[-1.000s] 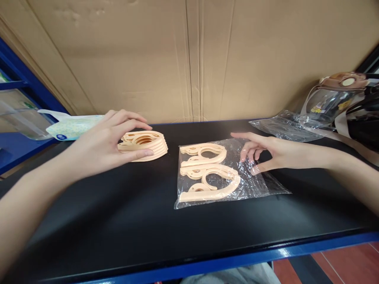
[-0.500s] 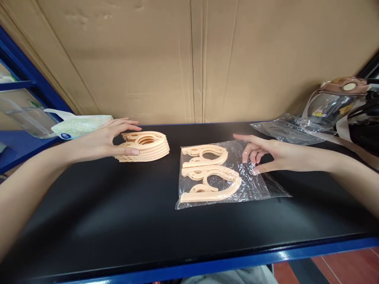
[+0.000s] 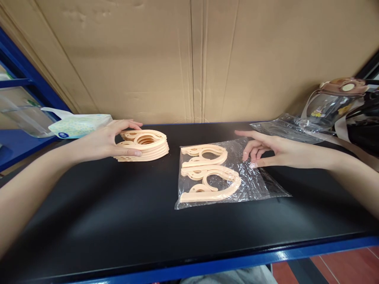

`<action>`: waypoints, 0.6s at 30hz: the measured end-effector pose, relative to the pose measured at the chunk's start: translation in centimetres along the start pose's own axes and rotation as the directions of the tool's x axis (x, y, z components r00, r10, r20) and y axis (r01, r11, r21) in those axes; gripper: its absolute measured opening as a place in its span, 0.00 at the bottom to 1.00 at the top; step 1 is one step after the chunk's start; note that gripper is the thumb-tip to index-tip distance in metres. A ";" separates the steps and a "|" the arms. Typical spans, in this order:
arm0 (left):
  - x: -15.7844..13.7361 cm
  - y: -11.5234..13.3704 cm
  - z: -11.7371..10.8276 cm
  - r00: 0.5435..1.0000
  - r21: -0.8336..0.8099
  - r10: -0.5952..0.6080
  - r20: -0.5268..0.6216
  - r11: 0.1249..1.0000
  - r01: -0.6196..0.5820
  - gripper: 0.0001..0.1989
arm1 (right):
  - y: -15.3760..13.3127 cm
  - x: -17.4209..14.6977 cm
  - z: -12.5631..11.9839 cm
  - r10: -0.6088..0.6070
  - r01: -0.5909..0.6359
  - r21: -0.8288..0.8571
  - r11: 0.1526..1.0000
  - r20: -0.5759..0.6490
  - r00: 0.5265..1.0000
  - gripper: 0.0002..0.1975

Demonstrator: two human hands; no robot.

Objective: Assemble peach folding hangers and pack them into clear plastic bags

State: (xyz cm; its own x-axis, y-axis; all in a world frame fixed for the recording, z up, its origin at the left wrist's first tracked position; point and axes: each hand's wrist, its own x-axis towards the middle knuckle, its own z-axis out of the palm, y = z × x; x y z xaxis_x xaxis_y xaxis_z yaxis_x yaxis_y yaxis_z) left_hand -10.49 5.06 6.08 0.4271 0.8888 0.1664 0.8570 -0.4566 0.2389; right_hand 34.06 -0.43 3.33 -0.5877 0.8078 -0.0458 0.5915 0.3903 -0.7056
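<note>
My left hand (image 3: 111, 140) is at the left end of a neat stack of peach plastic folding hangers (image 3: 152, 148). Its thumb presses along the front side, and its fingers curl over the back, their tips partly hidden. Right of the stack lies a clear plastic bag (image 3: 254, 185) with more folded peach hangers (image 3: 220, 187) in two groups side by side. Over the bag's right part is my right hand (image 3: 263, 150), open, with the index finger stretched out and the other fingers loosely bent. Whether its fingertips touch the plastic I cannot tell.
A tissue pack (image 3: 79, 125) lies at the back left, beside a blue frame (image 3: 53, 98). At the back right are a crumpled clear bag (image 3: 287, 128), a bottle with a brown lid (image 3: 331, 106) and a black bag (image 3: 363, 124). Cardboard (image 3: 142, 59) stands behind the black table (image 3: 127, 221).
My left hand's fingers have curled down closer around the back of the hanger stack. My right hand has shifted very slightly, its thumb nearer the fingers. The bagged hangers stay put.
</note>
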 end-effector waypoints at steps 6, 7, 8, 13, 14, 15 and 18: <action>-0.4 1.9 0.2 0.990 -0.024 0.061 -0.124 0.998 -0.064 0.43 | -1.1 -0.6 -0.7 -0.023 -0.005 -0.180 0.984 -0.155 0.988 0.39; -0.5 2.6 0.5 0.982 -0.024 0.086 -0.170 0.996 -0.091 0.42 | -1.3 -0.6 -0.8 -0.036 -0.018 -0.240 0.971 -0.219 0.975 0.36; -0.6 3.5 0.8 0.969 -0.012 0.108 -0.221 0.993 -0.114 0.41 | -1.6 -0.6 -0.7 -0.057 -0.032 -0.296 0.955 -0.287 0.956 0.33; -1.2 9.3 3.4 0.959 -0.009 0.157 -0.236 0.986 -0.164 0.41 | -3.6 -0.4 1.4 -0.294 0.096 -0.425 0.900 -0.429 0.854 0.24; -1.3 10.4 3.8 0.964 -0.018 0.176 -0.201 0.983 -0.183 0.41 | -4.1 -0.4 2.0 -0.340 0.145 -0.442 0.885 -0.401 0.851 0.24; -1.3 11.5 4.3 0.964 -0.029 0.194 -0.180 0.979 -0.203 0.40 | -4.6 -0.4 2.7 -0.384 0.201 -0.453 0.868 -0.359 0.851 0.27; -1.2 13.7 5.2 0.959 -0.041 0.231 -0.164 0.970 -0.241 0.39 | -5.6 -0.4 4.3 -0.441 0.289 -0.465 0.837 -0.262 0.858 0.34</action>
State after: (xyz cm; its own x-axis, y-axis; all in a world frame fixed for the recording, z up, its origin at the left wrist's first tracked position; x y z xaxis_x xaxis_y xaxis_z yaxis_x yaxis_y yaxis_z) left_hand 2.27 -2.02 4.18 0.5604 0.7401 0.3717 0.7163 -0.6584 0.2311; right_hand 28.61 -4.82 4.26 -0.6207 0.6367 0.4575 0.5819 0.7652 -0.2753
